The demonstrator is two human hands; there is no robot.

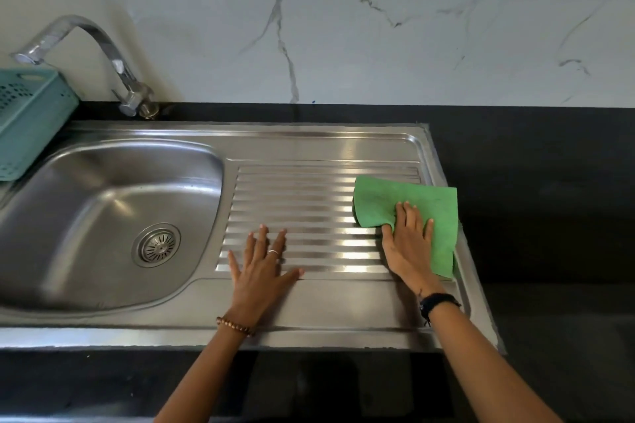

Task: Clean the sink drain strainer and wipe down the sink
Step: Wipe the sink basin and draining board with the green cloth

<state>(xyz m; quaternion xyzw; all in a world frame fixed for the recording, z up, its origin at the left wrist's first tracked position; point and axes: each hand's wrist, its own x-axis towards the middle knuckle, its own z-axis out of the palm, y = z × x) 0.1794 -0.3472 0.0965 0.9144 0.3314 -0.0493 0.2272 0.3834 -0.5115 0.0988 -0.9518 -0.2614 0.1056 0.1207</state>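
A stainless steel sink (103,189) fills the left half of the view, with the round drain strainer (157,245) seated in the basin floor. To its right lies the ribbed drainboard (309,196). My left hand (263,264) rests flat on the ribs near the front, fingers spread, holding nothing. My right hand (409,244) presses on a green cloth (412,203) spread over the drainboard's right end; the thumb curls around the cloth's left edge.
A chrome faucet (103,51) arches from the back left. A teal perforated basket (31,120) sits at the sink's far left edge. Black countertop (532,199) surrounds the sink, with a marble-pattern wall (378,27) behind.
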